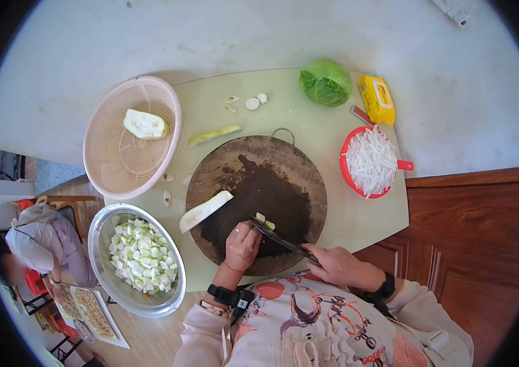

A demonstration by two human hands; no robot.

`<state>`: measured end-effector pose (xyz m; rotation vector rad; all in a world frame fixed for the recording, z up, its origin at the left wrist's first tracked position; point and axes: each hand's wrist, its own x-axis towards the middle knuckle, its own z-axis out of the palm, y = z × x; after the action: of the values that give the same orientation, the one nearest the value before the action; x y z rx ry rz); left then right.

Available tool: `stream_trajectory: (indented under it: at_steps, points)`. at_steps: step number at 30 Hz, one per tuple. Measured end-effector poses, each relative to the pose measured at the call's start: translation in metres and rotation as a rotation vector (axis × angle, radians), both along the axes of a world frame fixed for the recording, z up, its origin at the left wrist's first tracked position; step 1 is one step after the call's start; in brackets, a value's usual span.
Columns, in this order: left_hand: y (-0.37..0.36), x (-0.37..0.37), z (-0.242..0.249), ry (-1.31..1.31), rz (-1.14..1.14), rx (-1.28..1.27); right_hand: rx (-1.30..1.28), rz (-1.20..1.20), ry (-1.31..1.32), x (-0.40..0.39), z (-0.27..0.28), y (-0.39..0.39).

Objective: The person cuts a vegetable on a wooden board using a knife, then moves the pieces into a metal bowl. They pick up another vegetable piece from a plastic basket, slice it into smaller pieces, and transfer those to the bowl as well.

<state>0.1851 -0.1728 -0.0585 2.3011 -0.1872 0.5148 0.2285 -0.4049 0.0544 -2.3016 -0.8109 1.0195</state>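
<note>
The right hand (339, 266) grips a knife (279, 238) at the cutting board's (296, 177) near edge. The left hand (242, 244) curls narrowly over cut pieces (265, 220) beside the blade.

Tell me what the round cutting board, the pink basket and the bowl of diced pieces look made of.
Cutting board: likely wood, brown with dark wet staining. Pink basket: apparently plastic, matte with moulded slots. Bowl: probably stainless steel, shiny reflective rim.

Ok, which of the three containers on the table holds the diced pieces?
The round steel bowl at the table's near-left edge; the pink basket holds one chunk, the red strainer white shreds.
</note>
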Motion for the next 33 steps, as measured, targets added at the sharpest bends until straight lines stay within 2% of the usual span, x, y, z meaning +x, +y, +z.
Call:
stream_trajectory:
  at_steps: [7,11,13,17,25,33]
  points:
    - [0.001,-0.001,-0.001,0.002,-0.004,0.025,-0.076,-0.005,0.008,0.01,-0.013,0.021]
    - [0.0,0.0,-0.001,-0.001,0.009,0.034,-0.014,-0.013,-0.05,0.006,-0.023,0.016]
    - [-0.002,0.003,0.002,-0.027,0.02,-0.014,0.048,-0.139,0.013,0.006,-0.025,0.011]
    - [-0.004,0.002,0.002,-0.01,0.05,-0.025,0.068,-0.181,0.022,0.011,-0.014,0.001]
    - [-0.003,-0.003,0.001,-0.037,0.074,-0.023,0.044,-0.07,0.077,0.003,0.011,-0.006]
    - [-0.001,-0.006,-0.002,-0.016,0.067,-0.017,0.028,-0.007,0.069,-0.002,0.004,-0.009]
